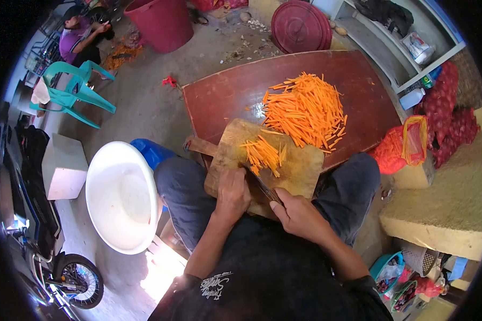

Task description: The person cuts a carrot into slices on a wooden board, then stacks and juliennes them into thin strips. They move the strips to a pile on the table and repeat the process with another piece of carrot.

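My right hand is wrapped round the handle of a knife, whose dark blade points up and left across the wooden cutting board. Curled on the board's left side, my left hand lies close to the knife tip; anything under its fingers is hidden. Just beyond the blade is a small heap of cut carrot sticks on the board. A much larger pile of carrot sticks lies farther off, on the dark red table. The board rests over my lap and the table's near edge.
A big white basin stands at my left, beside a white box. Red net bags of onions lie at the right by a ledge. Far left are a green chair and a seated person. A motorcycle wheel shows lower left.
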Available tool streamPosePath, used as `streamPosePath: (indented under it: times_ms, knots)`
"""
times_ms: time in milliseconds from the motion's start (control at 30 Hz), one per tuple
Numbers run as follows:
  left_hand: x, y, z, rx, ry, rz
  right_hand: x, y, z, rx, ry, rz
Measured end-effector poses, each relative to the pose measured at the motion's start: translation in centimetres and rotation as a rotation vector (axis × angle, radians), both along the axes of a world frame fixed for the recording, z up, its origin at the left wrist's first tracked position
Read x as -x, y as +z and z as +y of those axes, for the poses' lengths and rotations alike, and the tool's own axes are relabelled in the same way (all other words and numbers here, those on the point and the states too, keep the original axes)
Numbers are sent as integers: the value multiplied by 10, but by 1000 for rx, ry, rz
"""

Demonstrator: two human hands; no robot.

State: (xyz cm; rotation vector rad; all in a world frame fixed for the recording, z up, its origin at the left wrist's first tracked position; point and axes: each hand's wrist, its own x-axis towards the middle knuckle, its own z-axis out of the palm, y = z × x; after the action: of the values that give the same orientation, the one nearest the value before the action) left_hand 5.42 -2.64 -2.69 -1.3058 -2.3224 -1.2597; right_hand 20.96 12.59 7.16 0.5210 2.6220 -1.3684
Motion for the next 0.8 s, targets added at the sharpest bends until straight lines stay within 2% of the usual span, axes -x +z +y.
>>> streamPosePath:
  times_ms: [233,333,433,600,800]
  knots:
    - [-3,3,-3,50,27,-85,-2,-3,-1,-25,23,-33]
    - [-3,-4,-2,35,34,-93,-3,2,-1,-110,35,73]
    - [0,-3,-3,-4,39,-129,-12,-1,-3,-71,13,147]
    - [-4,0,-10,-82,112,-243,-18,2,-3,47,35,69]
    - [-2,3,-11,-102,215,-161,0,-13,15,10,103,82]
